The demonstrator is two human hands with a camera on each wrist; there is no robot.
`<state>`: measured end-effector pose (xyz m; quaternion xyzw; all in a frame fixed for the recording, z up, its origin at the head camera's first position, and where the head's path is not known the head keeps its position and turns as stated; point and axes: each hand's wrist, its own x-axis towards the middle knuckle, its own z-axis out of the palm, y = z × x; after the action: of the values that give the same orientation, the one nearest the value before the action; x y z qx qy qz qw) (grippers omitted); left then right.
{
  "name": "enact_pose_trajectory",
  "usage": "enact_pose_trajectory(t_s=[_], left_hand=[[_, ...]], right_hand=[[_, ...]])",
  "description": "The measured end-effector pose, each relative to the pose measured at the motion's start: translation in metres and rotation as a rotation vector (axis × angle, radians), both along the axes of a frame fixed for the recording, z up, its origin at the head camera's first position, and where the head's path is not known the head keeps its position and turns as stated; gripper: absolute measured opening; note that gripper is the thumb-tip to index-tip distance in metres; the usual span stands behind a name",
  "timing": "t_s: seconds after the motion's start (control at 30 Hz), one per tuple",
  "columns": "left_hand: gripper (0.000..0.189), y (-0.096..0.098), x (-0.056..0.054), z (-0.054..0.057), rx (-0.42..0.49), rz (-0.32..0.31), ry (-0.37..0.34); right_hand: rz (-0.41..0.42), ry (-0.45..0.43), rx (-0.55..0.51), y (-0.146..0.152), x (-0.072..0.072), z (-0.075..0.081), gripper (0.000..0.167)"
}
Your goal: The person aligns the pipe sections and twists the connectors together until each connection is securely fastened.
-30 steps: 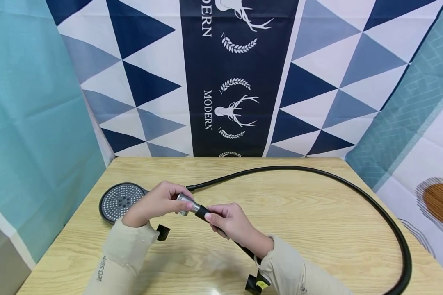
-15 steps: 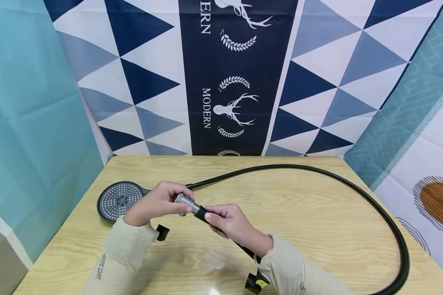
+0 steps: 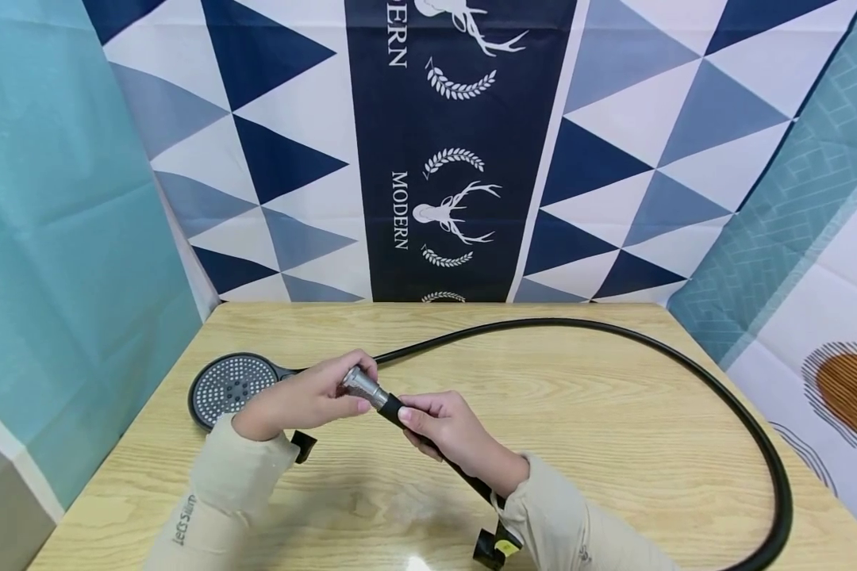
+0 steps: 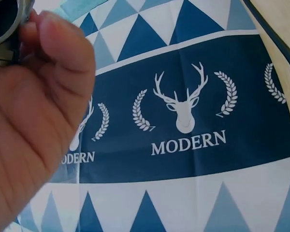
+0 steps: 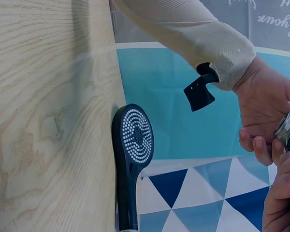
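Observation:
My right hand [image 3: 446, 432] grips the black shower hose [image 3: 397, 410] just below its end, thumb on top. The silver metal nut [image 3: 364, 386] on that end points up and to the left, its round opening visible in the left wrist view. My left hand [image 3: 307, 400] is at the nut, fingers behind it and thumb lifted off its near side. In the right wrist view, the left palm faces the nut [image 5: 286, 128] with loosely bent fingers. A round grey shower head [image 3: 234, 390] lies on the table beyond my left wrist, its nozzle face up.
From the shower head the hose [image 3: 578, 323] runs in a wide loop across the wooden table [image 3: 578, 412] and round the right side. Black camera mounts hang from both wrists. A patterned cloth [image 3: 293, 159] stands behind the table.
My left thumb has come off the nut and the left hand has opened and turned slightly, with its wrist shifting left. My right hand keeps its grip on the hose.

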<state>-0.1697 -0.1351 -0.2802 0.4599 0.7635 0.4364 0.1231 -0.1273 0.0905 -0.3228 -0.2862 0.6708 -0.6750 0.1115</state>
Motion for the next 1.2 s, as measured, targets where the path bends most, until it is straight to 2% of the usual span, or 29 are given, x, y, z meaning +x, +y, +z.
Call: enact_pose_trajectory(t_s=[0.1, 0.17, 0.27, 0.33, 0.4, 0.5, 0.6, 0.67, 0.77, 0.87, 0.97, 1.1, 1.2], left_hand=[[0.01, -0.002, 0.002, 0.003, -0.03, -0.002, -0.061], [0.011, -0.004, 0.001, 0.002, -0.01, -0.041, -0.081], [0.013, -0.007, -0.003, 0.0, 0.042, -0.123, -0.033], [0.021, -0.009, -0.005, -0.001, 0.086, -0.139, -0.01], [0.03, -0.011, -0.007, -0.002, 0.131, -0.112, -0.016], [0.042, -0.012, -0.008, -0.005, 0.239, -0.057, -0.082], [0.046, -0.013, -0.008, -0.009, 0.337, -0.045, -0.113], [0.046, -0.014, -0.007, -0.012, 0.37, -0.043, -0.102], [0.046, -0.016, -0.007, -0.015, 0.379, -0.01, -0.102], [0.048, -0.017, -0.008, -0.015, 0.361, 0.057, -0.117], [0.05, -0.017, -0.01, -0.014, 0.35, 0.099, -0.129], [0.052, -0.017, -0.011, -0.014, 0.349, 0.091, -0.141], [0.054, -0.017, -0.01, -0.015, 0.345, 0.078, -0.151]], right_hand=[[0.007, -0.007, 0.0, 0.0, 0.0, 0.001, 0.033], [0.015, -0.007, 0.004, 0.001, -0.001, 0.001, 0.034], [0.024, 0.003, 0.013, 0.002, -0.001, 0.001, 0.031], [0.021, 0.015, 0.017, 0.003, -0.002, 0.001, 0.028], [0.013, 0.02, 0.014, 0.003, -0.003, 0.002, 0.024], [0.012, 0.025, -0.01, 0.002, -0.003, 0.003, 0.025], [0.023, 0.019, -0.037, -0.001, -0.002, 0.003, 0.028], [0.017, 0.007, -0.047, -0.002, -0.001, 0.002, 0.028], [-0.032, -0.037, -0.069, -0.005, 0.001, 0.001, 0.024], [-0.104, -0.078, -0.094, -0.009, 0.001, 0.001, 0.02], [-0.184, -0.109, -0.078, -0.013, 0.0, 0.001, 0.018], [-0.289, -0.098, 0.033, -0.016, 0.001, 0.001, 0.024], [-0.331, -0.064, 0.111, -0.018, 0.004, 0.002, 0.03]])
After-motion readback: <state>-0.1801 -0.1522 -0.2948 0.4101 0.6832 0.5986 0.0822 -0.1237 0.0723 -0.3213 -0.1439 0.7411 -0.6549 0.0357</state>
